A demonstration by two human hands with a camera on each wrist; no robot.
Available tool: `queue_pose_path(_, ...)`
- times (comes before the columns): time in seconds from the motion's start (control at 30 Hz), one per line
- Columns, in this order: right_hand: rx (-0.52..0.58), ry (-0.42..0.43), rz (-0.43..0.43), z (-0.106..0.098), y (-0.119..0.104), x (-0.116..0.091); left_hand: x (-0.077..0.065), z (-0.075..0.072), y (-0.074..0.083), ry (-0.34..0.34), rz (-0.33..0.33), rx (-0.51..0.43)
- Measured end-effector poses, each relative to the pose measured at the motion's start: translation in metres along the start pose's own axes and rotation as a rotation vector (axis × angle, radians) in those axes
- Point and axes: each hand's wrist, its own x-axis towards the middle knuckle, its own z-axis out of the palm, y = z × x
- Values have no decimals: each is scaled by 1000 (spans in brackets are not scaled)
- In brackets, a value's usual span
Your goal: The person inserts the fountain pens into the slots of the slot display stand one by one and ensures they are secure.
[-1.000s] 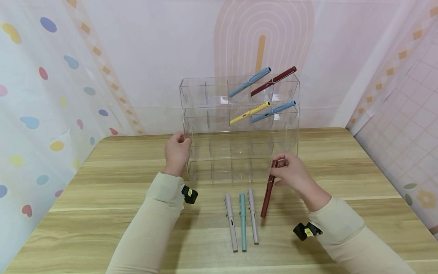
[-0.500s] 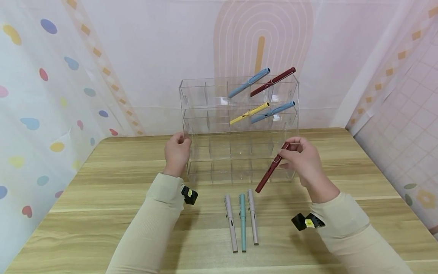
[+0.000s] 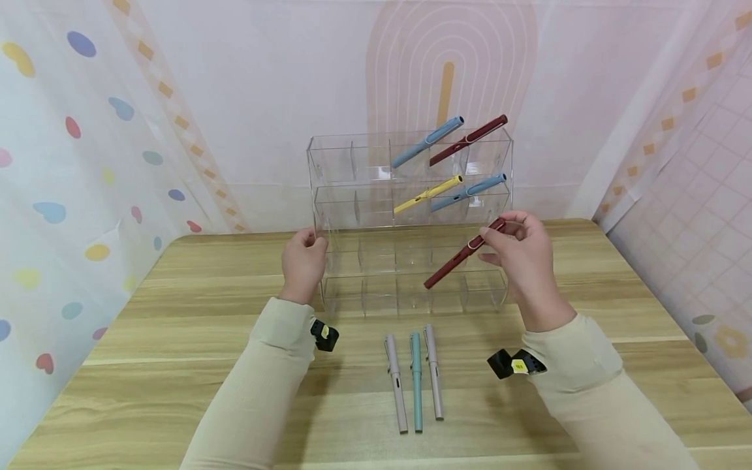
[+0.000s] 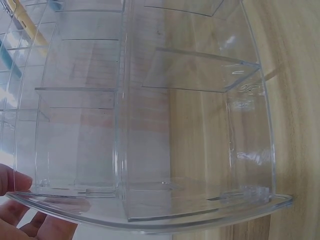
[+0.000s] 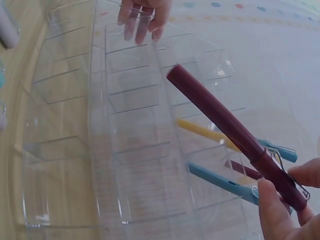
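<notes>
A dark red pen (image 3: pixel 455 266) is pinched near its capped end by my right hand (image 3: pixel 525 261). It slants down to the left in front of the lower tiers of a clear acrylic pen rack (image 3: pixel 376 287). In the right wrist view the pen's metal clip (image 5: pixel 282 167) shows by the thumb. My left hand (image 3: pixel 303 264) grips the rack's left side edge; in the left wrist view its fingers (image 4: pixel 57 227) and thumb lie on either side of that clear panel. In the upper two tiers lean two blue pens (image 3: pixel 429 141), another dark red pen (image 3: pixel 470 139) and a yellow pen (image 3: pixel 429 194).
On the wooden table (image 3: pixel 176 365) before the rack lie a teal pen (image 3: pixel 417 382) and two pale lilac pens (image 3: pixel 396 385), side by side. Behind the rack hangs a patterned cloth backdrop (image 3: pixel 264 98). Both wrists carry small black cameras (image 3: pixel 324 335).
My right hand has lifted the dark red pen up from near the table to the rack's lower tiers, tilting it from nearly upright to a slant. The left hand has stayed in place.
</notes>
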Motion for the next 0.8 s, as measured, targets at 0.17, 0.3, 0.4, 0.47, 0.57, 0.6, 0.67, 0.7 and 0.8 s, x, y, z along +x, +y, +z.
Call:
queue_pose_path(0.17, 84, 88, -35, 6, -2, 3, 0, 0, 0, 6, 7, 4)
queue_pose_path(0.3, 121, 140, -75, 10, -2, 5, 0, 1, 1, 11, -3, -3)
queue_pose_path(0.4, 146, 164, -110, 13, 0, 6, 0, 1, 1, 13, -13, -2)
queue_pose_path(0.47, 156, 179, -131, 16, 2, 7, 0, 1, 1, 12, -17, 0)
queue_pose_path(0.57, 171, 202, -146, 20, 4, 9, 0, 0, 1, 7, -19, 5)
queue_pose_path(0.6, 178, 210, -149, 21, 5, 10, 0, 0, 1, 4, -18, 7)
queue_pose_path(0.67, 192, 221, -153, 23, 6, 12, -1, 0, 1, 0, -17, 15)
queue_pose_path(0.7, 200, 226, -156, 25, 8, 12, 0, 0, 1, 0, -16, 18)
queue_pose_path(0.8, 219, 233, -168, 29, 12, 15, 0, 0, 1, 2, -14, 23)
